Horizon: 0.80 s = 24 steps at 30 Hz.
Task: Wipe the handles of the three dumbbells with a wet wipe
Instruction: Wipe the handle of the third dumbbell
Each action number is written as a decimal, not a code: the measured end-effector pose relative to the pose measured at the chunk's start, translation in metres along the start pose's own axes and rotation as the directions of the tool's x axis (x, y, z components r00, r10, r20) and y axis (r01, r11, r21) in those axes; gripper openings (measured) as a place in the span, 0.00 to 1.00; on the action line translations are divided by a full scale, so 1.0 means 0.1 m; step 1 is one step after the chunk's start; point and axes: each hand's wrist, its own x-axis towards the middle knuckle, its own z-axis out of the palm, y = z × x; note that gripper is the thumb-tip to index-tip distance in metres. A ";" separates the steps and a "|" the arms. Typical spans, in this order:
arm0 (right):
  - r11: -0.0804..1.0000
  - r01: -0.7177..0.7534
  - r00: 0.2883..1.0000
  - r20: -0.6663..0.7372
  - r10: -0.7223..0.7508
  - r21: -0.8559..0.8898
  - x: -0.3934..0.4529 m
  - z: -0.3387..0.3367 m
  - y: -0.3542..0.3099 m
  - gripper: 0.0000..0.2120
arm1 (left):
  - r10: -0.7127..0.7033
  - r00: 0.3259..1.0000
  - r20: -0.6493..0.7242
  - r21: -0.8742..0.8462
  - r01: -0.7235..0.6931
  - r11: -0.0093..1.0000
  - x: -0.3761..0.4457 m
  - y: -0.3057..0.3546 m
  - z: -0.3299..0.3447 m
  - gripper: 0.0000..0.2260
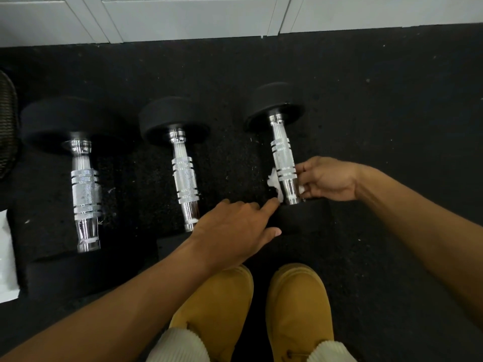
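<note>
At six o'clock I saw two tan boots [251,309] on the black rubber floor [392,113], with pale ribbed trouser cuffs [180,343] above them. Both bare forearms reached forward from the lower corners. The left hand [232,228] lay palm down over the near weight of the right dumbbell [283,158], fingers fairly straight, the forefinger touching the wet wipe [275,178] at the left side of the handle. The right hand [329,178], coming in from three o'clock, curled round the lower, smooth end of that handle and pinched the wipe, a white scrap of which showed by its fingers. The wipe wrapped beneath the handle.

Further off, the middle dumbbell [184,176] sat at eleven o'clock of the left hand, and the left dumbbell [85,194] at nine o'clock, all three lying parallel, handles pointing toward twelve. White flecks dotted the floor. At twelve o'clock ran grey-white panels [188,17]. Something white [6,257] lay at the left edge; I couldn't tell what.
</note>
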 end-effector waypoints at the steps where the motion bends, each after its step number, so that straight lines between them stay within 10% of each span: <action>1: 0.999 -0.037 0.999 0.010 0.037 -0.022 0.01 -0.01 -0.04 0.17 | 0.001 1.000 0.003 0.007 -0.001 1.000 0.00 0.00 0.00 0.23; 14: 0.823 0.279 0.950 -0.269 -0.160 0.496 0.37 0.06 -0.50 0.18 | 0.000 1.000 0.005 0.007 0.000 1.000 0.00 0.00 0.00 0.24; 24: 0.998 -0.050 0.998 0.037 0.052 -0.036 0.02 -0.05 -0.03 0.15 | 0.000 1.000 0.005 0.000 0.000 1.000 0.00 0.01 -0.01 0.24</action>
